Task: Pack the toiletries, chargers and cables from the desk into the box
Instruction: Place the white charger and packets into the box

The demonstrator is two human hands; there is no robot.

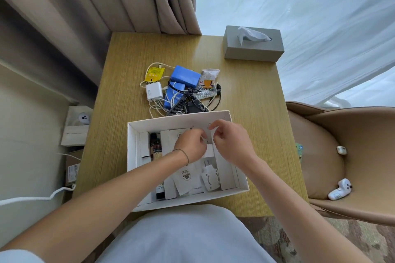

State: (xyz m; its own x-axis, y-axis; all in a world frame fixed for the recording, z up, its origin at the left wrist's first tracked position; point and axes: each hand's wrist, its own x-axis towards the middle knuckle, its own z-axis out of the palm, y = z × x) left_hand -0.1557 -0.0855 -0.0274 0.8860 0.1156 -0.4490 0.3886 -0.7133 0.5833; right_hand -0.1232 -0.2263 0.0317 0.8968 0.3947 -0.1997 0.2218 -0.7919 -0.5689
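Both my hands, left hand (pixel 190 145) and right hand (pixel 229 142), pinch what looks like one small white item (pixel 210 150) over the box (pixel 242 186); a tangled pile of chargers and cables (pixel 181 92) waits behind on the surface (pixel 252 92), beside one tissue box (pixel 253 49).

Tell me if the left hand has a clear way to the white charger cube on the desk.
Probably yes. The left hand is over the box, and the white charger cube lies just past the far wall, uncovered at the pile's left edge. The hand seems busy with a small white item.
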